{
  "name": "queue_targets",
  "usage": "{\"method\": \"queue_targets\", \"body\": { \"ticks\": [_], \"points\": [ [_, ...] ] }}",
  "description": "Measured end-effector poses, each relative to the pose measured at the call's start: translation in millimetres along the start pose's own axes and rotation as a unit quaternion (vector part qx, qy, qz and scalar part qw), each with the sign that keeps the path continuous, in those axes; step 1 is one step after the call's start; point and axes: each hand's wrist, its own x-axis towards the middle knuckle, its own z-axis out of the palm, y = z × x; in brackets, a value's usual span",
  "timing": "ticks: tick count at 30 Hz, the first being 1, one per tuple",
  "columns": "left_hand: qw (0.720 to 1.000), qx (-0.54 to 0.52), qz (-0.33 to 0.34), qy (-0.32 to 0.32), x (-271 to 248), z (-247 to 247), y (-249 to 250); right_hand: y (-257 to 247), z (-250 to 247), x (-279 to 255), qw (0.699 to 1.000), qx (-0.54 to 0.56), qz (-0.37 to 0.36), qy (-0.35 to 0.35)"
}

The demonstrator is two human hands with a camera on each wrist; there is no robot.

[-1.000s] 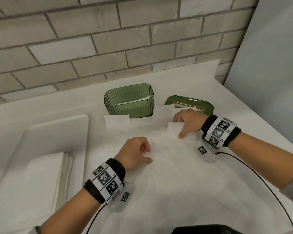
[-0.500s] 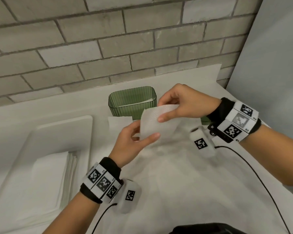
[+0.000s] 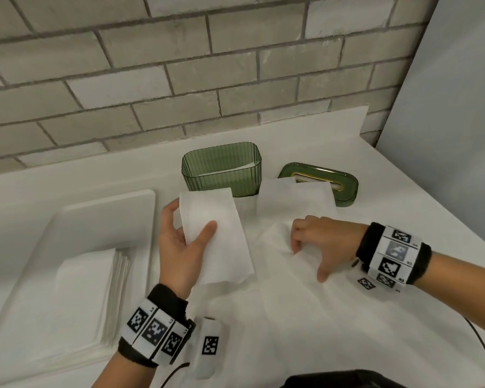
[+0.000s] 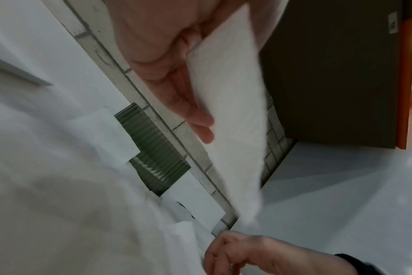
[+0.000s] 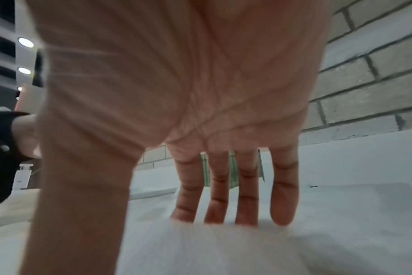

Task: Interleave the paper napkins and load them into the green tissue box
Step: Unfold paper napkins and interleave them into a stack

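My left hand (image 3: 191, 219) holds a folded white napkin (image 3: 221, 247) up above the table, thumb on its front, fingers behind; the left wrist view shows the same napkin (image 4: 233, 111) pinched. My right hand (image 3: 308, 261) rests fingertips-down on the loose napkins (image 3: 291, 289) spread on the table, its fingers (image 5: 219, 195) straight and holding nothing. The ribbed green tissue box (image 3: 221, 175) stands open behind, with white paper inside. Its green lid (image 3: 345, 189) lies to the right, half covered by a flat napkin (image 3: 294, 200).
A white tray (image 3: 95, 214) on the left holds a stack of folded napkins (image 3: 87, 289). A brick wall (image 3: 207, 79) runs close behind the box. A grey panel (image 3: 459, 135) closes the right side. A black cable (image 3: 482, 348) trails near the right forearm.
Both hands held the napkin up in front of the box; now the right hand has let go and dropped onto the napkins on the table, while the left keeps the napkin, moved left.
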Motion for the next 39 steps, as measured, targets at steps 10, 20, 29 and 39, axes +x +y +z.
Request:
{"method": "queue_targets", "body": {
  "ticks": [10,20,29,39],
  "points": [
    [0.991,0.091,0.074,-0.069,3,-3,-16,-36,-78,-40,0.988,0.129,-0.052,0.073],
    [0.983,-0.121,-0.015,-0.139,-11,20,25,-66,-131,-21,0.879,0.406,-0.165,0.187],
    [0.981,-0.101,0.02,-0.167,-15,11,31,-75,-115,13,0.883,0.397,-0.146,0.206],
    [0.992,-0.084,0.044,-0.085,-18,-10,17,-47,-90,39,0.894,0.362,-0.101,0.244]
  ]
}}
